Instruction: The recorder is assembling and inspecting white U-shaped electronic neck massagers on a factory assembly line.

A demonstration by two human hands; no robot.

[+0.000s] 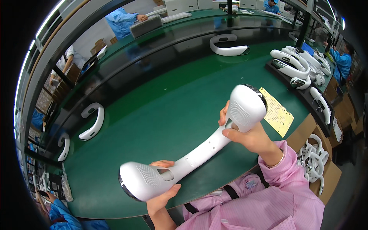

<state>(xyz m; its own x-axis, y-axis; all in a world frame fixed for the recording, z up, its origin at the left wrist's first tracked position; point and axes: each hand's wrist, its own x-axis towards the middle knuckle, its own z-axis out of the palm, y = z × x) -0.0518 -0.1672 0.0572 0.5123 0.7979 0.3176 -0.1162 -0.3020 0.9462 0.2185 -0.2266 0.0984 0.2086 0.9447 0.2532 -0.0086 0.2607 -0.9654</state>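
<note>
A white curved neckband device (197,155) is held out over the green table, one broad end low on the left and the other raised on the right. Each end has a fine textured patch and a dark glossy cap, and small holes run along the middle band. My left hand (162,195) is closed round the lower left end, thumb in front and fingers partly hidden behind. With its thumb beside an oval opening, my right hand (251,137) grips the right end. A yellow sheet covered in small marks (276,113) lies beside my right hand.
More neckbands lie on the table (153,115): one at the far side (229,50), another at left (94,124). Several fill a dark tray (274,71) at right. Below it stands a cardboard box (330,182) of white curved parts. Co-workers in blue sit around.
</note>
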